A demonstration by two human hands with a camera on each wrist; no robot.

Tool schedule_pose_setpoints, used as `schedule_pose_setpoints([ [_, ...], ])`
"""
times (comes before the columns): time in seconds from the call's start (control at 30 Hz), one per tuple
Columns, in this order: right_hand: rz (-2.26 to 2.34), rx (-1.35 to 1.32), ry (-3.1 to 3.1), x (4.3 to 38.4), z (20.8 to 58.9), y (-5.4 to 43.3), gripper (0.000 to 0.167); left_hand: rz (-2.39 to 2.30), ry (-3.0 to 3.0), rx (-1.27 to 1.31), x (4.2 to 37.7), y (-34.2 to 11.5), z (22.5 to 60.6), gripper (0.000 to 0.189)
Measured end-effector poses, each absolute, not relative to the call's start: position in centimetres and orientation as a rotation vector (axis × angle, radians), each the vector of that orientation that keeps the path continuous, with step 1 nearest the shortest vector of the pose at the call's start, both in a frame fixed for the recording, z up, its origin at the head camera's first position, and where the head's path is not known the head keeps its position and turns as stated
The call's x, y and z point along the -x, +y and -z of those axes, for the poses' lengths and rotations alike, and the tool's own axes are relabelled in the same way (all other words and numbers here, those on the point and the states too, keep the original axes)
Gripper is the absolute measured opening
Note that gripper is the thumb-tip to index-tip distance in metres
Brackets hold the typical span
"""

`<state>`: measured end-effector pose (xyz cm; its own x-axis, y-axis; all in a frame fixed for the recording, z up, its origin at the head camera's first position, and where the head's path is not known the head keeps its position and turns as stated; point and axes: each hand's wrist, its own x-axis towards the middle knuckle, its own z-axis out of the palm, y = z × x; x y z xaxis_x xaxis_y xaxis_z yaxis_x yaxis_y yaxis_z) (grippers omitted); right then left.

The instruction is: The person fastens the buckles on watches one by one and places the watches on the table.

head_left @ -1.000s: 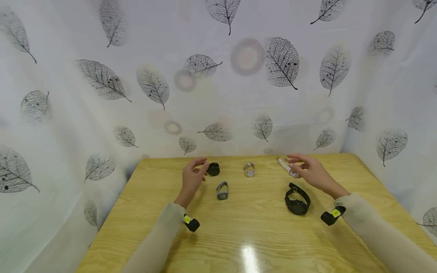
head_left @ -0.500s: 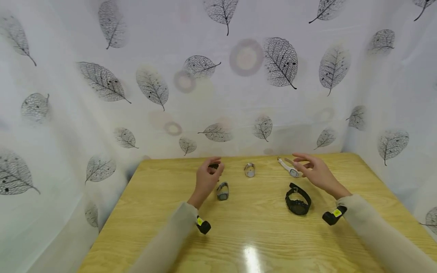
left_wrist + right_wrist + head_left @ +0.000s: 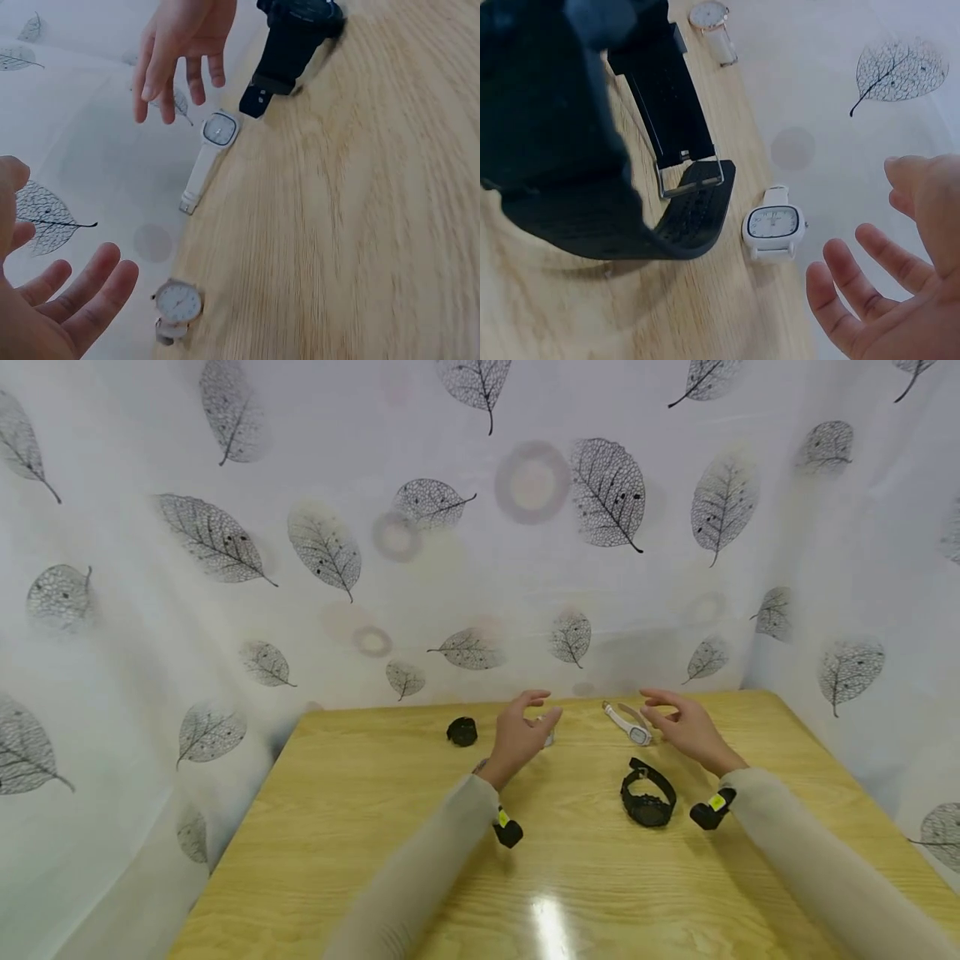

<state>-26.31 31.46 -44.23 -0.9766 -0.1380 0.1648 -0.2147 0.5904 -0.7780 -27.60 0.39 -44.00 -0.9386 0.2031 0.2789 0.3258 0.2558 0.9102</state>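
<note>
My left hand (image 3: 521, 737) hovers with loosely bent fingers over the round-faced watch (image 3: 178, 301), overlapping most of it in the head view. The left wrist view shows that watch lying beside the fingertips, nothing in the hand. My right hand (image 3: 686, 728) is held just right of the white watch (image 3: 628, 727), fingers relaxed and holding nothing. In the right wrist view, the white watch has a square-rounded face with a dark border. A large black watch (image 3: 648, 800) with its strap looped stands nearer me, below the right hand.
A small black watch (image 3: 462, 732) lies at the back left of the wooden table (image 3: 360, 827). The grey watch (image 3: 481, 766) is mostly hidden behind my left wrist. A leaf-patterned white curtain (image 3: 465, 568) hangs right behind the table's far edge.
My left hand has moved right, from beside the small black watch, across it, to the round-faced watch. My right hand stays near the white watch. The view has shifted slightly.
</note>
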Motion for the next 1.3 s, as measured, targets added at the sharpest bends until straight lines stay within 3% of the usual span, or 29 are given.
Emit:
schedule_pose_setpoints([
  [0.33, -1.345, -0.244, -2.769, 27.7, 45.0, 31.7, 0.060, 1.798, -2.432, 0.460, 29.2, 4.5, 45.1, 0.038],
  [0.8, -1.426, -0.084, -2.799, 28.3, 46.1, 31.9, 0.052, 2.081, -2.517, 0.265, 30.6, 8.7, 45.9, 0.050],
  [1.3, -1.518, 0.102, -2.742, 28.2, 46.6, 32.1, 0.041, 1.988, -2.614, 0.027, 32.1, 13.2, 47.0, 0.034],
])
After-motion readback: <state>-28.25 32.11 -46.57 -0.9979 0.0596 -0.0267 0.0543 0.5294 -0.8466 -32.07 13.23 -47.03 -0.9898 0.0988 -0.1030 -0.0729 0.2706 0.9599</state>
